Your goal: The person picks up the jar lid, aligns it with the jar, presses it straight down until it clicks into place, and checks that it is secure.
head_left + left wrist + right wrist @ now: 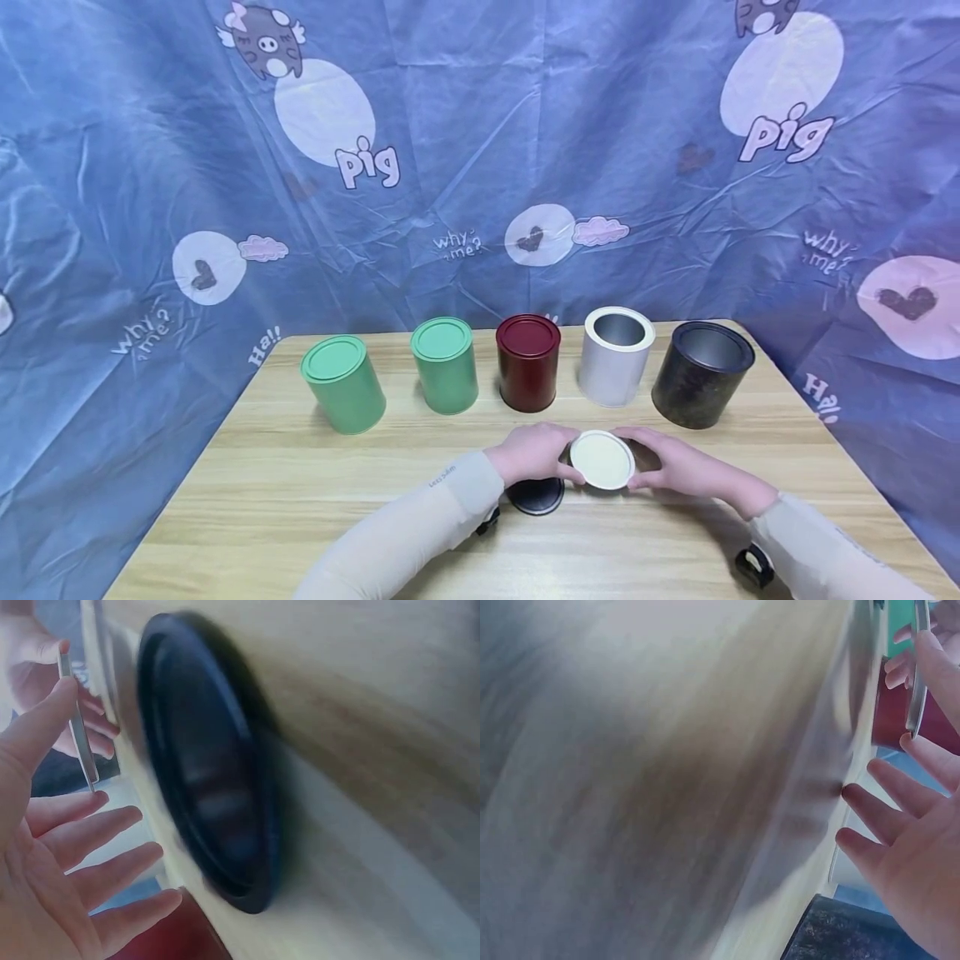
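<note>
Wooden table (300, 500), backed by a blue printed cloth (480, 150) that hangs behind its far edge. Along the far edge stand five tins in a row, from the left corner to the right: two lidded green tins (342, 383) (445, 364), a lidded dark red tin (528, 362), an open white tin (617, 356) and an open black tin (702, 373). Both forearms, in pale sleeves (420, 525), reach in from the near edge. The left hand (534, 452) and right hand (678, 467) meet near the table's middle, in front of the red and white tins, and hold the white lid (602, 459) between them by its rim, raised a little above the surface. In the left wrist view the thumb and one fingertip pinch the lid's edge while the remaining fingers (112, 825) are spread and relaxed; the right wrist view shows the same arrangement. A black lid (536, 496) lies flat on the table just beside the left wrist.
</note>
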